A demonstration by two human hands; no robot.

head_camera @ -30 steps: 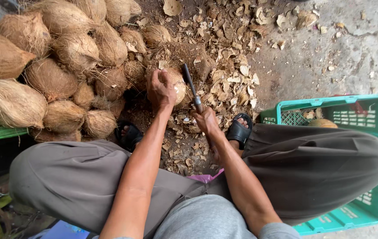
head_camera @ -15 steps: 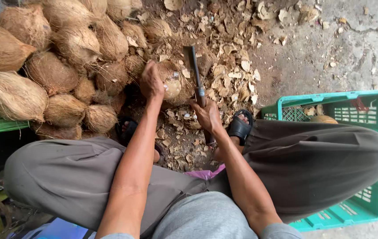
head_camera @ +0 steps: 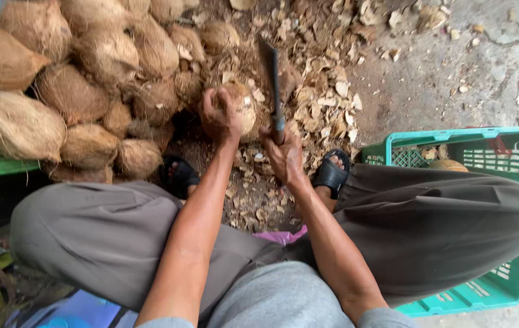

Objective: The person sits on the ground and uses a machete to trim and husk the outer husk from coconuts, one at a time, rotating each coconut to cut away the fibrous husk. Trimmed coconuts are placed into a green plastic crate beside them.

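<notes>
Husking is the step in hand: the left hand (head_camera: 220,115) wraps its fingers around a partly stripped coconut (head_camera: 239,106) held low over the chip-strewn ground (head_camera: 320,91), beside the pile of husked coconuts (head_camera: 77,91). Fingers of the right hand (head_camera: 283,155) close on the handle of a cleaver (head_camera: 271,73), blade raised beside the nut. A controlled chop looks due, kept clear of the left fingers.

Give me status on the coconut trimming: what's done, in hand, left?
Done: shell chips litter the ground, and at least one pale trimmed coconut lies in the green crate. In hand: the left hand grips a partly pared coconut; the right hand holds a cleaver, blade raised above it. Left: a large pile of husked coconuts beside the left knee.
</notes>
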